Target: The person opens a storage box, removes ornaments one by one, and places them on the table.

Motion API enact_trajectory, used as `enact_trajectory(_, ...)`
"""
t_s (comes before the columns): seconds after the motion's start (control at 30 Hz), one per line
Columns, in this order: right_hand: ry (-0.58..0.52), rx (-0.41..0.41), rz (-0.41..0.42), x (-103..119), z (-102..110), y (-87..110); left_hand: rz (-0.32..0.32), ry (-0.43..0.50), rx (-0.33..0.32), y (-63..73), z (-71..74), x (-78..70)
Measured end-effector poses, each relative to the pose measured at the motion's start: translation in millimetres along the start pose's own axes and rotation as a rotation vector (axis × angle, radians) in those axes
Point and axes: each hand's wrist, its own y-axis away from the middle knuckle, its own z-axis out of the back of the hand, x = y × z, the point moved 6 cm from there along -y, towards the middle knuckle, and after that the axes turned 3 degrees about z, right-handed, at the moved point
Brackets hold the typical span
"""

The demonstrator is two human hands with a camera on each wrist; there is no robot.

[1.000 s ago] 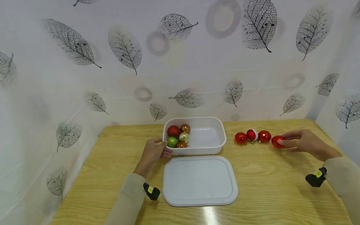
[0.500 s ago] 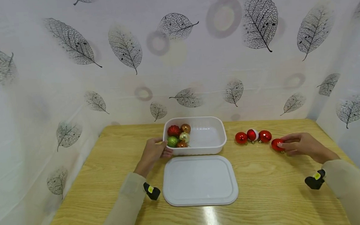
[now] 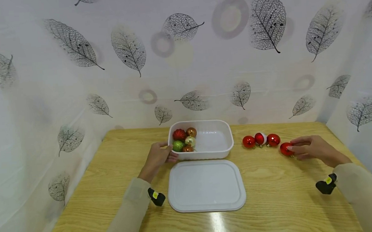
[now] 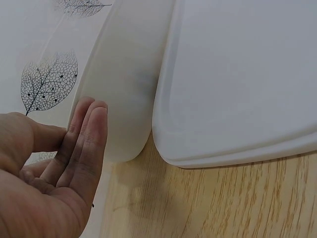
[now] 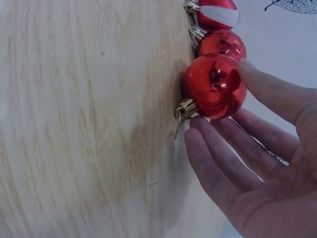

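Observation:
At the far right of the table in the head view, my right hand (image 3: 314, 150) pinches a shiny red Christmas ball (image 3: 287, 149) between thumb and fingers. The right wrist view shows the same Christmas ball (image 5: 213, 87) with its gold cap and loop pointing toward the table. My left hand (image 3: 158, 156) grips the left front corner of a white plastic box (image 3: 213, 155), fingers against its outer wall. Inside the box's left part lie a ridged red ball (image 3: 179, 135), a green ball (image 3: 178, 146), a pale gold ball (image 3: 190, 141) and two copper balls (image 3: 191, 132).
Left of the held ball, a row of red balls (image 3: 273, 139) includes a red-and-white one (image 3: 260, 138). A white lid (image 3: 207, 186) lies flat on the wooden table (image 3: 272, 195) in front of the box. A leaf-printed curtain (image 3: 196, 70) hangs behind.
My right hand has shifted slightly toward me and left with the red Christmas ball, then stayed nearly still. The left hand and box have not visibly moved.

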Motion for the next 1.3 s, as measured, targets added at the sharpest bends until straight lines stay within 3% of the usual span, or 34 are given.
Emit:
enact_trajectory(0.4,0.065,-0.038,0.024,11.2,14.5,-1.0,0.01,-0.007,0.015,-0.5,2.7,2.3)
enact_trajectory(0.77,0.126,-0.08,0.05,40.6,20.4,-9.1,0.009,-0.008,0.009,-0.6,2.8,2.0)
enact_trajectory(0.97,0.184,-0.058,0.079,63.5,13.7,-14.5,0.01,-0.01,0.008,0.1,2.4,0.8)
enact_trajectory(1.3,0.133,-0.029,0.135,96.7,-12.8,-29.7,0.007,0.003,0.013,-0.4,1.0,0.3)
